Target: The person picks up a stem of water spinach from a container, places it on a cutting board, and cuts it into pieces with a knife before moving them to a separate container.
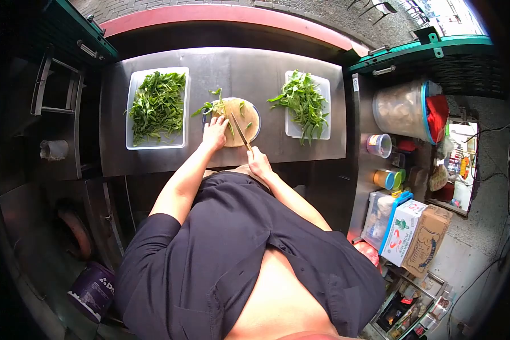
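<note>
A round cutting board (249, 115) lies on the steel table, with a few leaf scraps on it. My left hand (214, 134) is at the board's left side, its fingers closed on green leafy stems (217, 106). In my right hand (259, 162), near the board's lower edge, is the handle of a knife (239, 132). The blade points up and left over the board, just right of the stems. To the left a white tray (130, 127) holds a heap of leaves (156, 105). On the right, more leafy stems (304, 102) fill another white tray (324, 88).
The steel table (226, 62) extends around the board and trays. Right of it stand a large clear tub (399, 107), smaller plastic jars (378, 145), a lidded box (378, 215) and cardboard boxes (428, 241). A purple bucket (92, 290) is at the lower left.
</note>
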The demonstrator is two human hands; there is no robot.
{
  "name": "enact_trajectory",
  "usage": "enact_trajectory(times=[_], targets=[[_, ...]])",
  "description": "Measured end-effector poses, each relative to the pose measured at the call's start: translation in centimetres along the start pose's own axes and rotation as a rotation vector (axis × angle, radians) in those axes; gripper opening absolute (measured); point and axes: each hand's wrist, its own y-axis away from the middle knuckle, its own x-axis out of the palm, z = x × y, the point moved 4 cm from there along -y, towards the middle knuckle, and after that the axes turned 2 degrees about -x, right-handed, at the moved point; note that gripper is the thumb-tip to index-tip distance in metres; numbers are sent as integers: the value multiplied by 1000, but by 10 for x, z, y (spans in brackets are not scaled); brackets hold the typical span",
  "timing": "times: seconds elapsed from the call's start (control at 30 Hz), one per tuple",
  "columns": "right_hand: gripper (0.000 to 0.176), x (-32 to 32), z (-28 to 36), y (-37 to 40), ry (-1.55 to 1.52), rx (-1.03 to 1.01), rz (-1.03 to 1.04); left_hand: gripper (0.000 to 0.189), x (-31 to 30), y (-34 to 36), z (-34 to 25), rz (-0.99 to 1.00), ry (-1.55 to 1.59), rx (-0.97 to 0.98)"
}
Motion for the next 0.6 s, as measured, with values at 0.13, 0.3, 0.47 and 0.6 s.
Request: enact_trajectory(times=[0.13,0.3,0.47,0.6], targets=[[34,-7,-3,6,-15,-1,-6,68,-1,2,2,-79,-14,47],[33,-11,-11,18,-37,47,7,52,-1,-2,-1,-191,-13,83],[32,-12,-19,23,-59,77,-18,34,18,-18,-7,-232,334,-241],[33,-15,-13,21,-76,75,-42,36,34,-24,-10,-216,380,-423]])
